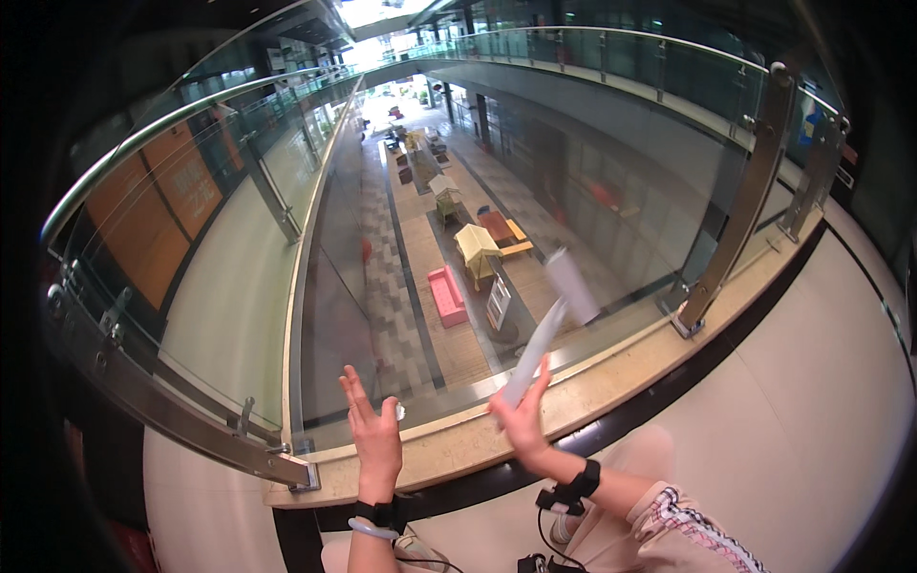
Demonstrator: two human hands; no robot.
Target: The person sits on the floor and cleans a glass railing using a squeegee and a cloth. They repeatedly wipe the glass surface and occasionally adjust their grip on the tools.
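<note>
A thin, pale flat piece (pixel 534 354), possibly a folded sheet of paper, is held in my right hand (pixel 526 426). It stands tilted up and to the right, close to the clear glass panel (pixel 401 344) in front of me. A blurred pale rectangle (pixel 573 286) beyond its tip looks like its reflection in the glass. My left hand (pixel 376 437) is raised at the left, fingers pointing up and thumb apart. A small white scrap (pixel 400 412) shows beside that thumb; whether the hand grips it is hidden.
A stone ledge (pixel 458 453) runs under the glass, between steel posts (pixel 738 193) and a left handrail (pixel 179 122). Far below, through the glass, are a pink sofa (pixel 447 297), a yellow canopied seat (pixel 476 247) and a wooden table (pixel 496 226). Cables hang near my wrists.
</note>
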